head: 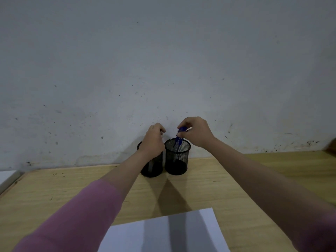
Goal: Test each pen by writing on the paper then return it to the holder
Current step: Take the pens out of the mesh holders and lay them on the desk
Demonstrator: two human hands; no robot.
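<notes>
Blue pens (179, 138) standing in right mesh holder (177, 157), pinched by right hand (195, 131); left hand (153, 140) grips something pale over left holder (151, 167).

- Two pen holders, the left holder (151, 168) and the right holder (177, 157): black wire mesh, matt, see-through.
- Blue pens (179, 138) in the right holder: smooth plastic with a slight sheen.
- Table (54, 193): light wood-grain surface, smooth, matt.
- Paper sheet (163, 233) at 6 o'clock: white, smooth, matt.
- Sleeve (72, 215) at 7 o'clock: soft pink cloth, matt.
- Wall (163, 60): pale plaster, rough, speckled with dark marks.
</notes>
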